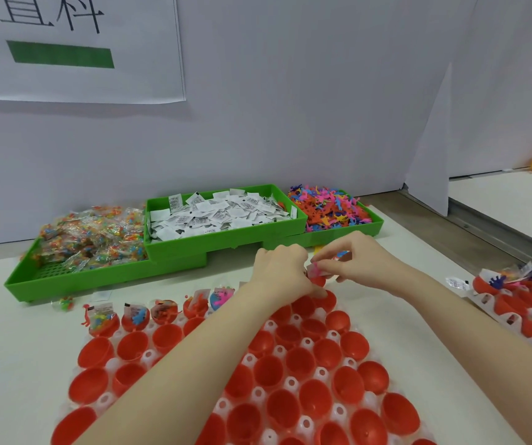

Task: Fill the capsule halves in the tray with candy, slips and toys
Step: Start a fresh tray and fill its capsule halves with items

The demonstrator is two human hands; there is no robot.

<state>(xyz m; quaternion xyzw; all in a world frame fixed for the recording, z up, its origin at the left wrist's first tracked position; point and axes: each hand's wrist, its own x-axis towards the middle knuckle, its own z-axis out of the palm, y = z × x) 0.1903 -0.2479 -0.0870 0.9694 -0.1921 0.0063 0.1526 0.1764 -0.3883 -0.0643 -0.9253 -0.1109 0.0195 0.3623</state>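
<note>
over the back row of the clear tray (293, 382), both hands meet. right hand (359, 263) pinches a small candy packet (317, 268). left hand (282, 274) curls by a red capsule half (317, 281); what it holds is hidden. next, i think, comes tucking the packet in.

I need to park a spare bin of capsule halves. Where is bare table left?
Bare paper lies left of the capsule tray, below the green candy tray. A thin strip separates the capsule tray from the filled tray at right. Behind, the three green bins sit packed together; both hands crowd the tray's far row.
</note>
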